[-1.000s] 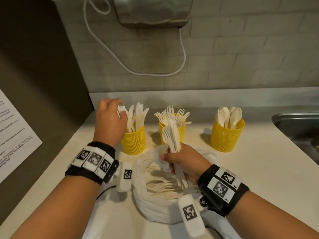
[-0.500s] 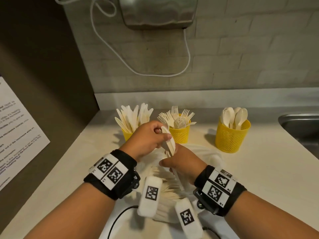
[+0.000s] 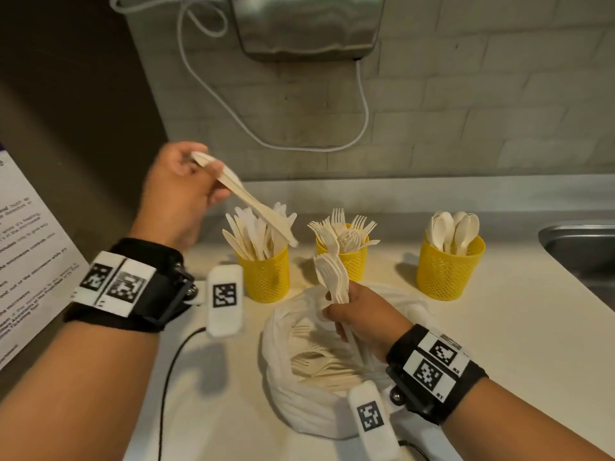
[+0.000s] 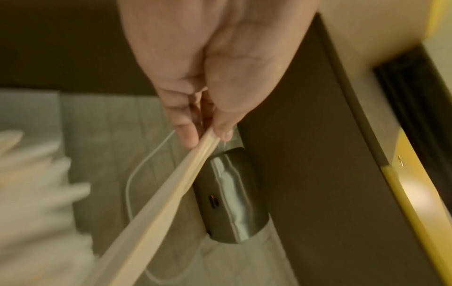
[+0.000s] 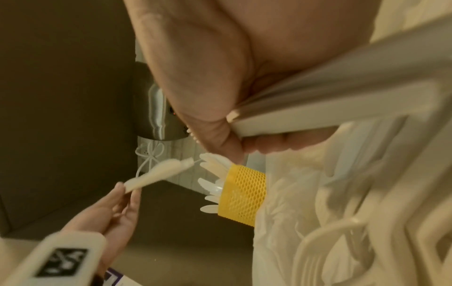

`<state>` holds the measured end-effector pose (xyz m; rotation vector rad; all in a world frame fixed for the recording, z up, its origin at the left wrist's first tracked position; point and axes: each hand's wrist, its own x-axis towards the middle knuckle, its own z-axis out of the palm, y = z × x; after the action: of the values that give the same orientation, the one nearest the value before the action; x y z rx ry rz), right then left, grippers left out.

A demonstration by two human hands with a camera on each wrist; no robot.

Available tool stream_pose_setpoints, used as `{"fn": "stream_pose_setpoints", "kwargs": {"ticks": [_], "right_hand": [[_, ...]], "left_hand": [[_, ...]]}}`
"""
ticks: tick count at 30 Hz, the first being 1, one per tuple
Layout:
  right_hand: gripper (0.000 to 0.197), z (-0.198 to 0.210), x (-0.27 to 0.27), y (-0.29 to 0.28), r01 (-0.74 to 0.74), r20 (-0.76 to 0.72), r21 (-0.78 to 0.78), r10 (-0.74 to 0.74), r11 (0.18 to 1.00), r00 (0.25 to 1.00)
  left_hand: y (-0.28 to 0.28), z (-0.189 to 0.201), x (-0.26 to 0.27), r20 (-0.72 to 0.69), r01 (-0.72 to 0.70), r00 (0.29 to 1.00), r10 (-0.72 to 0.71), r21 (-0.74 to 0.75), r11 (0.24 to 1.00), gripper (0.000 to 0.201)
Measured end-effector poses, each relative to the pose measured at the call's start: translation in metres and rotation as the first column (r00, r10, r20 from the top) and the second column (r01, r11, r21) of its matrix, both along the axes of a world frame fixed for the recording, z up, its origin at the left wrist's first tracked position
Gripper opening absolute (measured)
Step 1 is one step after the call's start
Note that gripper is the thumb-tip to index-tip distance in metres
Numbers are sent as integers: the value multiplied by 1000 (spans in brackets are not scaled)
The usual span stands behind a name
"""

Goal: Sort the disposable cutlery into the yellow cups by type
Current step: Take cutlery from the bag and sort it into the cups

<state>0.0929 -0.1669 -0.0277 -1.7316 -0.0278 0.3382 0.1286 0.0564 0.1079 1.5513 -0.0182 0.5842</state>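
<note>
Three yellow mesh cups stand in a row on the counter: the left cup (image 3: 266, 277) holds knives, the middle cup (image 3: 349, 261) forks, the right cup (image 3: 447, 271) spoons. My left hand (image 3: 186, 191) is raised above and left of the knife cup and pinches a cream knife (image 3: 246, 197) (image 4: 156, 203) by one end, its other end slanting down over that cup. My right hand (image 3: 359, 314) grips a bunch of forks (image 3: 331, 274) by the handles, tines up, over a white plastic bag (image 3: 299, 394) that holds more cutlery.
A steel sink (image 3: 582, 254) lies at the right edge. A metal hand dryer (image 3: 309, 24) hangs on the tiled wall with a white cord (image 3: 364, 104). A printed notice (image 3: 23, 254) sits on the dark wall at left. A black cable (image 3: 166, 387) trails across the counter.
My left hand took a knife from the bunch in my right hand and lifted it up and left above the knife cup. The right hand stayed over the bag with the forks.
</note>
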Motion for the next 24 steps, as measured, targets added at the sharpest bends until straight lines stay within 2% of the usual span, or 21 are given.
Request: {"fn": "stream_pose_setpoints", "kwargs": {"ticks": [2,4,6,8,11,13,15,17,18,19,20,21,22,23,24], "right_hand": [[18,1,-1,-3,31,-8,36,-30,999,1000],[14,2,-1,-5,46,-20,85,-44,995,999],[12,3,0,-6,44,-30,122,-41,992,999],[11,3,0,-6,36,-39,154,-31,987,999],[9,2,0,-7,13,-53,192,-3,981,999],[10,2,-1,-8,-17,-71,247,35,969,997],[12,4,-2,-10,-40,-101,315,75,948,992],[14,6,-2,-12,-51,-118,355,99,933,988],[14,7,-2,-13,-57,-119,369,108,928,987],[14,8,-2,-13,-66,-115,383,119,921,986],[15,9,-2,-13,-76,-112,396,130,915,985],[20,9,-2,-13,-81,-121,403,141,912,983],[24,10,-2,-12,-95,-127,402,159,911,979],[26,10,-2,-11,-118,-122,387,178,914,977],[27,9,-2,-10,-152,-94,354,196,923,976]], "left_hand": [[17,4,1,101,-123,989,111,123,985,27],[25,-1,4,133,-198,976,172,220,955,26],[23,-15,11,102,-227,973,205,326,918,24],[15,-35,19,23,-185,980,196,449,874,23],[1,-63,27,-113,-61,978,174,643,763,27],[-5,-72,28,-193,22,962,191,756,654,32],[-7,-73,28,-112,-29,968,223,837,547,36],[-12,-65,21,53,-185,968,247,814,551,39],[-17,-61,15,117,-252,958,260,776,578,41],[-24,-57,11,117,-253,961,252,741,621,43],[-34,-53,6,28,-162,980,199,701,695,46],[-45,-52,1,-144,27,986,81,626,779,54],[-57,-54,-5,-336,263,937,-100,484,835,68],[-67,-58,-9,-471,452,840,-268,335,827,87],[-75,-64,-10,-540,573,750,-383,239,784,103]]}}
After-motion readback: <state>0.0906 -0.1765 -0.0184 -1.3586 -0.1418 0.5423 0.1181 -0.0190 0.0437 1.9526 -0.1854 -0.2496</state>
